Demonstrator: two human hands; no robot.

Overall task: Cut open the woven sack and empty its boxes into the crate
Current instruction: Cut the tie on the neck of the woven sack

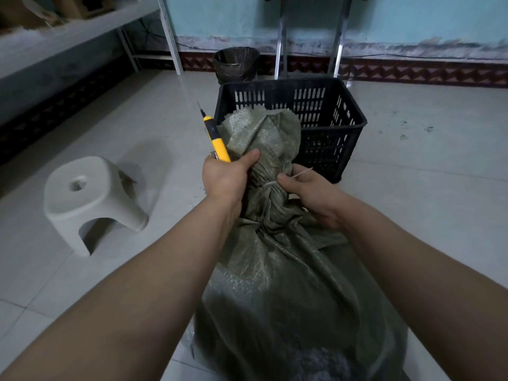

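Note:
A grey-green woven sack (277, 284) stands full on the floor in front of me, its neck gathered and bound by a thin white tie (270, 183). My left hand (224, 177) grips the neck just above the tie and also holds a yellow utility knife (215, 140), blade pointing up and away. My right hand (308, 192) pinches the tie's loose end at the right side of the neck. Behind the sack stands the black slotted plastic crate (330, 111); what it holds is hidden by the sack top. No boxes are visible.
A low white plastic stool (90, 199) sits on the tiled floor to the left. A dark bin (236, 64) stands by the far wall behind the crate. Metal legs (281, 48) rise at the back, and a white shelf frame (170, 34) runs along the left.

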